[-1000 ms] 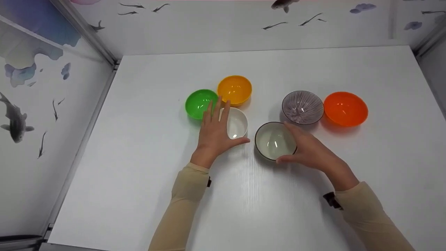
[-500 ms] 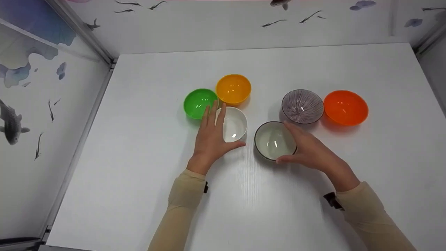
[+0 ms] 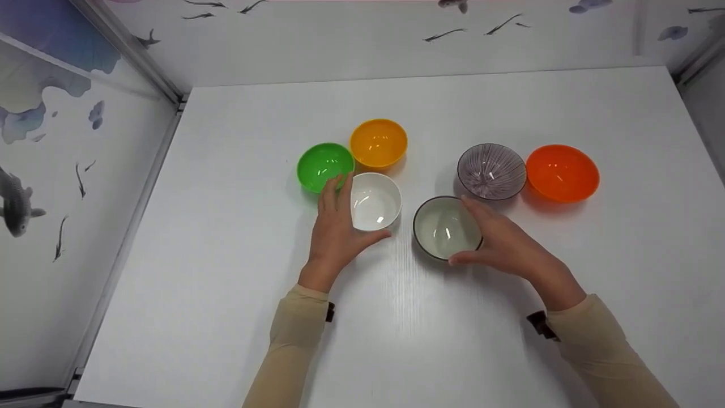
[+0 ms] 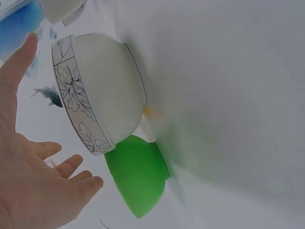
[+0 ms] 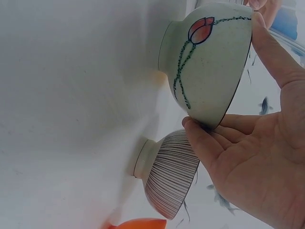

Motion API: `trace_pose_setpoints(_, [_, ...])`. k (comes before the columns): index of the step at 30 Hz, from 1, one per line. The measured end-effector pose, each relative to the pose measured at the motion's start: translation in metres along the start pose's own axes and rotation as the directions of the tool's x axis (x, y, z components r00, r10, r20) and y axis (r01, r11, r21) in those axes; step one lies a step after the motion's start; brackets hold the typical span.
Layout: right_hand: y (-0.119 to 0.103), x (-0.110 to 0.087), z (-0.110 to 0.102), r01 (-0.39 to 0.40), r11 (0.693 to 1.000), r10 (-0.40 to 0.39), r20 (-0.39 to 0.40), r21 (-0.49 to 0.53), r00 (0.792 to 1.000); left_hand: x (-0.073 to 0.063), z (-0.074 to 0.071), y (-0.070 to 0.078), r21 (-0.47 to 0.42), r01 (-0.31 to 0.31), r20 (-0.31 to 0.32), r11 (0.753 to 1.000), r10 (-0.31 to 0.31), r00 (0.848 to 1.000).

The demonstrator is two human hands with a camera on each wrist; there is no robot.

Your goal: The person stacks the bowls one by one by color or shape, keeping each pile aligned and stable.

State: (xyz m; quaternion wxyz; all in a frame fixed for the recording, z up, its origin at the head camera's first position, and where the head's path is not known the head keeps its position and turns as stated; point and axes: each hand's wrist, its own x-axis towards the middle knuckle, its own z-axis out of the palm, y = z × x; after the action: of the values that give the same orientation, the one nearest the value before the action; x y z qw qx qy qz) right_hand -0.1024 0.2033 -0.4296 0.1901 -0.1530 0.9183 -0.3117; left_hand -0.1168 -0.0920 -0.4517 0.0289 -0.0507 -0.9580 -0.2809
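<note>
My right hand (image 3: 504,241) holds a pale grey-green bowl (image 3: 444,229) by its dark rim, thumb at the near side and fingers at the far side. In the right wrist view a red tulip bud shows on this bowl's outside (image 5: 205,71). Spread above the left side of a white bowl (image 3: 376,201) is my left hand (image 3: 337,232), its thumb pointing right. The left wrist view shows a leaf-patterned band round the white bowl (image 4: 100,90), with a gap between it and the fingers. A green bowl (image 3: 324,165) stands just beyond the left fingertips.
A yellow bowl (image 3: 378,144) stands behind the white one, close to the green bowl. Farther right are a purple-striped bowl (image 3: 491,171) and an orange bowl (image 3: 562,173), side by side. Panels with painted fish (image 3: 17,204) border the white table (image 3: 198,255) at the left and back.
My left hand has drawn back toward the lower left, uncovering more of the white bowl. My right hand and the grey-green bowl have stayed in place.
</note>
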Motion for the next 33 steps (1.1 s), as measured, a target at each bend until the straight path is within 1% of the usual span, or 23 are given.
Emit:
trace_pose_setpoints(5, [-0.001,0.001,-0.001,-0.001,1.0,0.001,0.003,-0.001,1.0,-0.004,0.003,-0.003,-0.051,0.03,-0.036,0.998,-0.032,0.999])
trace_pose_setpoints(10, [0.0,0.0,-0.001,0.012,1.0,-0.012,-0.009,0.013,1.0,-0.007,0.005,-0.007,-0.074,0.047,-0.058,0.996,-0.052,0.997])
trace_pose_setpoints(16, [0.0,-0.001,-0.001,0.012,1.0,-0.012,-0.012,0.013,1.0,-0.008,0.008,-0.011,-0.123,0.089,-0.042,0.988,-0.094,0.995])
trace_pose_setpoints(22, [0.001,0.0,-0.001,0.011,1.0,-0.011,-0.012,0.007,1.0,-0.01,0.011,-0.014,-0.175,0.105,-0.039,0.979,-0.113,0.993])
trace_pose_setpoints(28, [0.001,-0.001,0.0,0.01,1.0,-0.01,-0.013,0.009,1.0,-0.009,0.012,-0.014,-0.267,0.128,-0.005,0.955,-0.134,0.991])
trace_pose_setpoints(33, [0.001,-0.001,0.001,0.016,1.0,-0.016,-0.016,0.004,1.0,-0.007,0.011,-0.011,-0.319,0.149,0.029,0.936,-0.147,0.989])
